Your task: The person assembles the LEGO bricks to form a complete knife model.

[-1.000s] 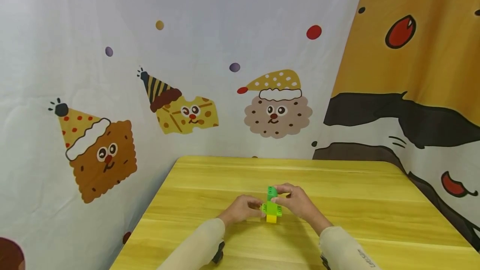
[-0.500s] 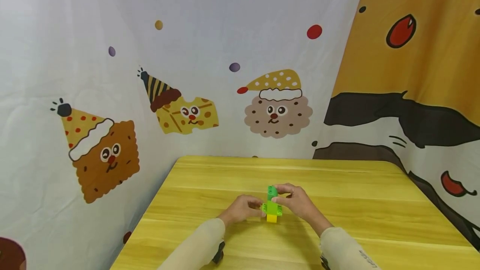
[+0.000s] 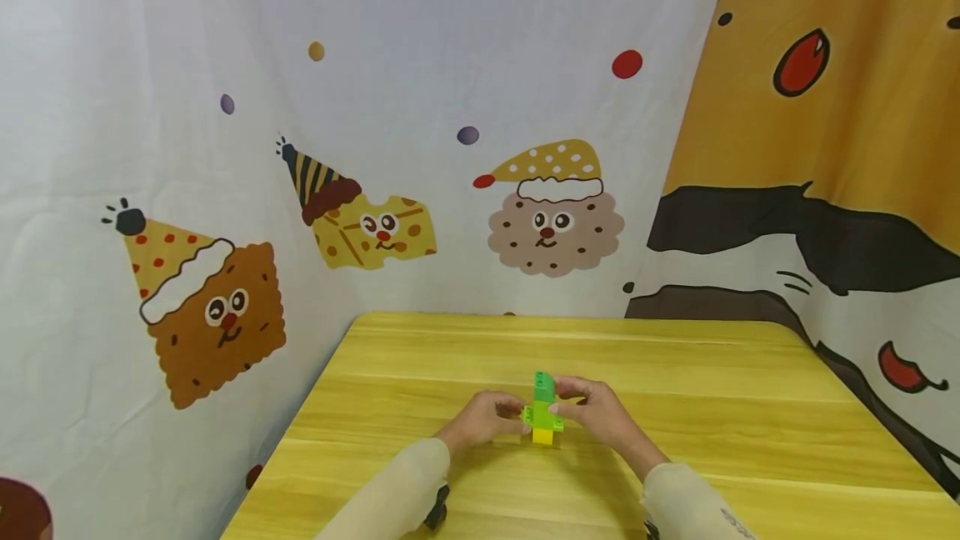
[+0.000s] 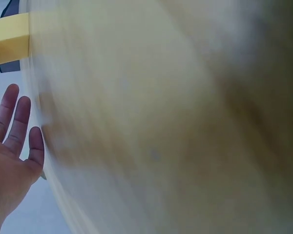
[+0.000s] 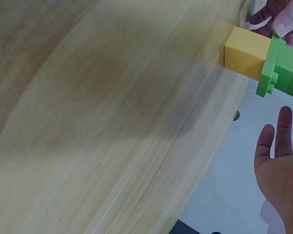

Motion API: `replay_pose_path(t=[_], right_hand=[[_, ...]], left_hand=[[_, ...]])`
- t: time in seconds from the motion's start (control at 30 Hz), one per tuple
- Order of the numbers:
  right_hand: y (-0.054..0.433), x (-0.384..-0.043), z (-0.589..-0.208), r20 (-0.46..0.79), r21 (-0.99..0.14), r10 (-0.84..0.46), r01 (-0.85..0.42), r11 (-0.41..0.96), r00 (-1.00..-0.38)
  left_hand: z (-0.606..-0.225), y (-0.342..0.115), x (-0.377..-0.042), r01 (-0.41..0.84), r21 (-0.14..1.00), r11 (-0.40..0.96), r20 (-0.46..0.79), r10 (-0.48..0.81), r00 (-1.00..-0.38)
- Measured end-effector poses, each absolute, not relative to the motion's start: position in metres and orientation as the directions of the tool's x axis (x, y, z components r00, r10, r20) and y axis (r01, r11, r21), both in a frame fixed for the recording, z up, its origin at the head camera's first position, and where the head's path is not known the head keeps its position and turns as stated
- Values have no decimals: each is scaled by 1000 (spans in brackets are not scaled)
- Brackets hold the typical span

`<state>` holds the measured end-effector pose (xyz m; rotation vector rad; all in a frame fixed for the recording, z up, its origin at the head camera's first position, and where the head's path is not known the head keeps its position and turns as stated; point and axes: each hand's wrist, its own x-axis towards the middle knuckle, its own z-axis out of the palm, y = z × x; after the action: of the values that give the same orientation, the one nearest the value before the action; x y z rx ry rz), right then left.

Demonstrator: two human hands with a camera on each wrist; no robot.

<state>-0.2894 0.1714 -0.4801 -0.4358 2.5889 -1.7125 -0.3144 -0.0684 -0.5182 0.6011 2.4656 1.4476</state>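
Observation:
A small tower of toy building blocks stands upright on the wooden table. At its base is a yellow block (image 3: 543,437); above it a light green plate (image 5: 268,66) juts out on both sides. A light green block (image 3: 544,415) and a darker green block (image 3: 543,387) with a curved side are stacked higher. My left hand (image 3: 483,419) pinches the plate's left end between thumb and fingers. My right hand (image 3: 600,411) is close against the tower's right side, thumb tip by the light green block, fingers loosely bent. Its thumb and index finger are out of the right wrist view.
The wooden table (image 3: 420,357) spreads around the tower, with its far edge beyond the hands. A white cloth with cartoon prints (image 3: 375,65) hangs behind it.
My right hand has come off the darker green top block and dropped slightly beside the tower. The left hand and the tower stay in place.

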Motion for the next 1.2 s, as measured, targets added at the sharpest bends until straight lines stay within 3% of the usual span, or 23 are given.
replay_pose_path(t=[1.2], right_hand=[[164, -289, -494, 142, -938, -90, -163, 307, -986]], left_hand=[[-514, -62, -312, 303, 882, 362, 114, 459, -881]])
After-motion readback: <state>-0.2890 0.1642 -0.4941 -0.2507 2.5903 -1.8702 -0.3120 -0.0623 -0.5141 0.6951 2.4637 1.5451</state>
